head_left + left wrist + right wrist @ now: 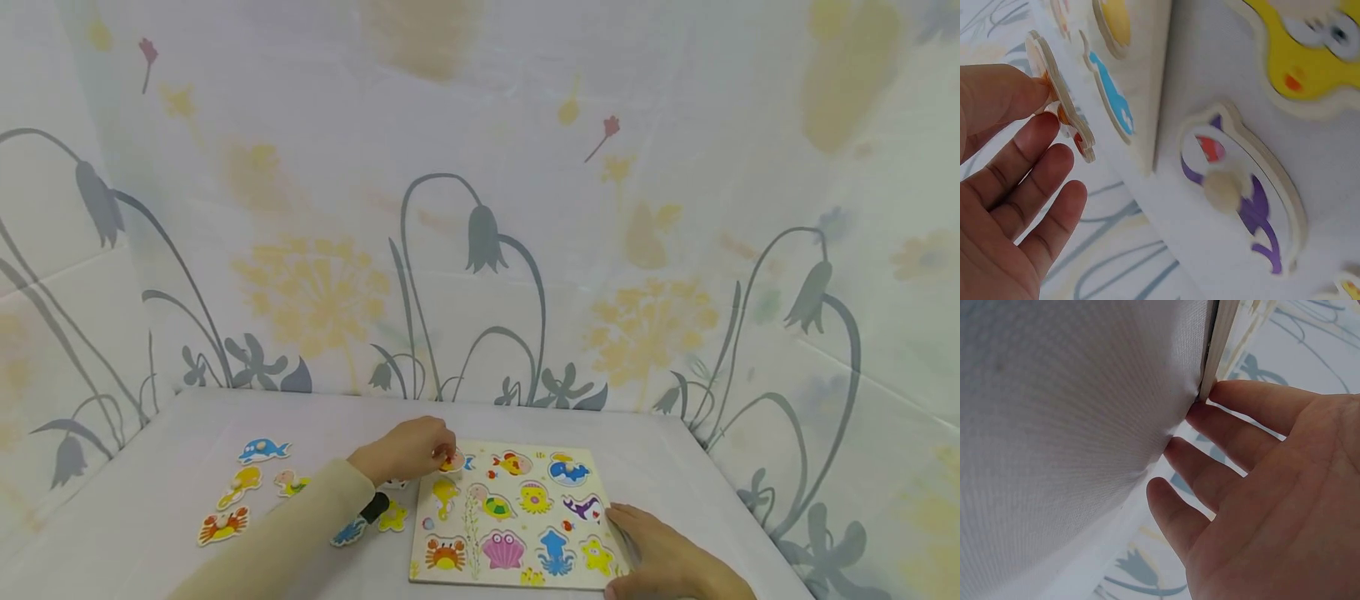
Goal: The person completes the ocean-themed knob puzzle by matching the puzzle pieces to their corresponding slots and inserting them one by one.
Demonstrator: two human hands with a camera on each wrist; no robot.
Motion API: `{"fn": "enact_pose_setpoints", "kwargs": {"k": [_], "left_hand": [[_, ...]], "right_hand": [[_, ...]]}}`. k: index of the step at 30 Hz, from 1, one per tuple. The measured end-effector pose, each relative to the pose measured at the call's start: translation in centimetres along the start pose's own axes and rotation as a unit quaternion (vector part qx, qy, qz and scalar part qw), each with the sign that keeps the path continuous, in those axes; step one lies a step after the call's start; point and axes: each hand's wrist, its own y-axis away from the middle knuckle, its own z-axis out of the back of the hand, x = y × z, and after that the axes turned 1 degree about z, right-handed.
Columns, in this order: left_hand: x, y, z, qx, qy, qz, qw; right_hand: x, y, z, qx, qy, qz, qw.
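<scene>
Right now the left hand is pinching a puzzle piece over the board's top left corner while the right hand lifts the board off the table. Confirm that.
Not quite: the right hand rests flat against the board edge, which lies on the table, as the head view shows. The left hand does pinch a puzzle piece.

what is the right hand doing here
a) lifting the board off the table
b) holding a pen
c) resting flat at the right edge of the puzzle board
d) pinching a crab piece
c: the right hand lies with straight fingers against the edge of the puzzle board, while the left hand pinches a small puzzle piece at the board's top left.
</scene>
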Motion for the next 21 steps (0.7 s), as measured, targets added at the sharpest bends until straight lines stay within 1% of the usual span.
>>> {"fn": "enact_pose_setpoints", "kwargs": {"k": [7,11,21], "left_hand": [[-1.6,-1.3,-0.9,0.021,0.001,0.017,0.9996],[-2.2,-2.1,-1.6,0.028,0.001,0.020,0.9994],[-3.9,-4.5,-2.3,0.024,-0.003,-0.011,0.9996]], "right_hand": [[0.0,-0.2,-0.1,-0.008,0.035,0.004,0.999],[0.1,-0.2,-0.1,-0.005,0.040,-0.004,0.999],[0.4,-0.2,-0.1,-0.007,0.038,-0.013,0.999]]}}
